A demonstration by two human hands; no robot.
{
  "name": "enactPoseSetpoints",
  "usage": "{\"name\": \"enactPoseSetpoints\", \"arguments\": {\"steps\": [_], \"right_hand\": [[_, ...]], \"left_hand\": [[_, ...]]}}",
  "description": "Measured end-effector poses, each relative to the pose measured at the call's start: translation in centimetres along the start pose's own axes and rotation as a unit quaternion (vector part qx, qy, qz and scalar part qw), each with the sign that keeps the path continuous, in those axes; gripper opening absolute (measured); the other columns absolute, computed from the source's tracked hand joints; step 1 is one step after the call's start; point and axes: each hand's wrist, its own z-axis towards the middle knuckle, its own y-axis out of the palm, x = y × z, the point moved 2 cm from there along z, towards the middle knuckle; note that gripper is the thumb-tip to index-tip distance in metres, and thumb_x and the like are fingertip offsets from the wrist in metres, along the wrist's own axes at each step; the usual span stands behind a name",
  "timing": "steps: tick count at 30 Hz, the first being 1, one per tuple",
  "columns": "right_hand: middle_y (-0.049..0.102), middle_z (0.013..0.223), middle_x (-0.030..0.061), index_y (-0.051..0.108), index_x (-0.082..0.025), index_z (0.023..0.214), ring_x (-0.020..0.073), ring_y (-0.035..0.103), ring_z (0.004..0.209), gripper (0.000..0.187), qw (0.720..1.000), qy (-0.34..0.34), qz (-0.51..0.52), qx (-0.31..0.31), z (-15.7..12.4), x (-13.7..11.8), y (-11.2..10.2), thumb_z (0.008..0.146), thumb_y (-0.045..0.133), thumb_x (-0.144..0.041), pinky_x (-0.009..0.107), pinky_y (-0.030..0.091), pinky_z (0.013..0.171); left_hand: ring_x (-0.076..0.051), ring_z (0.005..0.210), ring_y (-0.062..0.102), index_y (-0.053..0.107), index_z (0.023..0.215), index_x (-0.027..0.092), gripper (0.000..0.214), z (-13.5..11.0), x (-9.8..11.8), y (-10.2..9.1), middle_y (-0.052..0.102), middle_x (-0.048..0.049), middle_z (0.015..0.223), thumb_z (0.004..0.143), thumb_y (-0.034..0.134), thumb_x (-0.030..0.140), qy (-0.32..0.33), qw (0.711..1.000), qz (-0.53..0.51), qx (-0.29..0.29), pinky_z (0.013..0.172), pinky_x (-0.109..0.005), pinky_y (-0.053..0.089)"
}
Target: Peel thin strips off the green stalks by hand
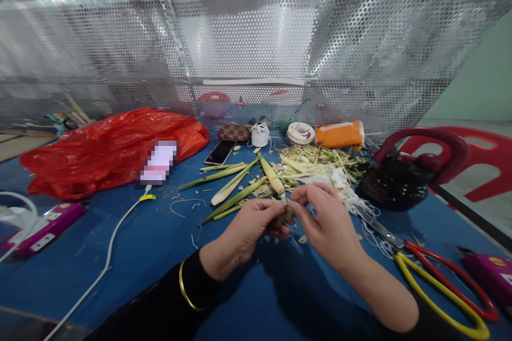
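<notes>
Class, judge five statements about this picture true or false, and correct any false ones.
1. The left hand and right hand meet at a small greenish piece. True.
2. Both handles of the scissors are blue. False: the scissors have one red and one yellow handle.
3. A white cable runs to the lit phone. True.
4. The red plastic bag lies on the right. False: the bag is on the left.
5. The gold bangle is on the right arm. False: the bangle circles the left sleeve.
</notes>
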Motion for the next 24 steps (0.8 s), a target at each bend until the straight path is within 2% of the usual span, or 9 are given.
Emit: {"name": "enactPoseSetpoints", "arguments": {"steps": [4, 7, 9, 11, 14, 18, 20, 24], "right_hand": [[0.066, 0.081, 0.0042, 0.058, -0.022, 0.085, 0.0227, 0.060, 0.082, 0.011, 0.994, 0.079, 0.078, -0.003, 0.4, 0.4, -1.0, 0.087, 0.055, -0.032, 0.036, 0.043, 0.076], [0.065, 0.079, 0.0024, 0.063, -0.022, 0.084, 0.0202, 0.060, 0.076, 0.011, 0.979, 0.128, 0.151, -0.042, 0.8, 0.8, -1.5, 0.084, 0.057, -0.031, 0.031, 0.045, 0.068], [0.065, 0.076, 0.0014, 0.064, -0.021, 0.079, 0.0189, 0.060, 0.073, 0.012, 0.975, 0.127, 0.174, -0.053, 0.9, 0.9, -1.5, 0.083, 0.058, -0.030, 0.030, 0.045, 0.069], [0.067, 0.076, 0.0020, 0.065, -0.021, 0.077, 0.0192, 0.061, 0.074, 0.014, 0.977, 0.117, 0.172, -0.036, 1.0, 1.0, -1.4, 0.084, 0.058, -0.031, 0.031, 0.046, 0.071], [0.068, 0.083, 0.0046, 0.069, -0.021, 0.083, 0.0216, 0.062, 0.081, 0.014, 0.985, 0.082, 0.149, -0.008, 0.9, 1.1, -1.2, 0.084, 0.059, -0.031, 0.034, 0.046, 0.076], [0.067, 0.078, 0.0046, 0.072, -0.022, 0.077, 0.0206, 0.062, 0.077, 0.016, 0.983, 0.060, 0.148, -0.090, 0.8, 1.0, -0.4, 0.084, 0.059, -0.030, 0.034, 0.046, 0.073], [0.067, 0.075, 0.0030, 0.070, -0.022, 0.073, 0.0191, 0.062, 0.074, 0.015, 0.975, 0.079, 0.163, -0.126, 0.7, 0.9, -0.1, 0.083, 0.060, -0.028, 0.032, 0.046, 0.070], [0.065, 0.070, 0.0003, 0.065, -0.021, 0.068, 0.0171, 0.060, 0.070, 0.011, 0.964, 0.132, 0.179, -0.144, 0.6, 0.7, 0.3, 0.078, 0.063, -0.025, 0.029, 0.045, 0.066]], "left_hand": [[-0.009, 0.049, 0.057, 0.070, 0.074, 0.011, 0.030, 0.1, 0.2, -0.3, 0.066, -0.0033, 0.067, 0.072, 0.074, 0.041, 0.007, 0.999, -0.013, 0.035, 0.052, -0.022, 0.047], [-0.009, 0.048, 0.057, 0.071, 0.074, 0.011, 0.027, 0.2, 0.4, -0.5, 0.066, -0.0038, 0.066, 0.073, 0.073, 0.038, 0.011, 0.998, -0.013, 0.053, 0.051, -0.021, 0.047], [-0.009, 0.048, 0.057, 0.071, 0.075, 0.011, 0.028, 0.3, 0.4, -0.6, 0.066, -0.0037, 0.066, 0.073, 0.072, 0.039, 0.015, 0.998, -0.010, 0.057, 0.051, -0.020, 0.047], [-0.009, 0.047, 0.056, 0.071, 0.074, 0.010, 0.030, 0.3, 0.3, -0.6, 0.066, -0.0037, 0.065, 0.072, 0.072, 0.041, 0.018, 0.998, 0.004, 0.054, 0.050, -0.021, 0.047], [-0.009, 0.046, 0.056, 0.070, 0.069, 0.011, 0.032, 0.1, 0.2, -0.3, 0.065, -0.0039, 0.062, 0.070, 0.073, 0.043, 0.017, 0.998, 0.059, 0.031, 0.049, -0.022, 0.047], [-0.010, 0.044, 0.055, 0.068, 0.064, 0.011, 0.031, -0.1, 0.1, 0.2, 0.057, 0.0002, 0.052, 0.067, 0.073, 0.042, 0.019, 0.989, 0.144, -0.010, 0.048, -0.021, 0.045], [-0.010, 0.044, 0.055, 0.067, 0.064, 0.012, 0.029, -0.2, -0.1, 0.2, 0.055, 0.0017, 0.049, 0.068, 0.070, 0.040, 0.015, 0.986, 0.165, -0.011, 0.048, -0.021, 0.044], [-0.011, 0.043, 0.054, 0.063, 0.060, 0.013, 0.022, -0.1, -0.5, 0.3, 0.054, 0.0022, 0.047, 0.067, 0.065, 0.033, 0.004, 0.982, 0.186, -0.013, 0.049, -0.023, 0.045]]}}
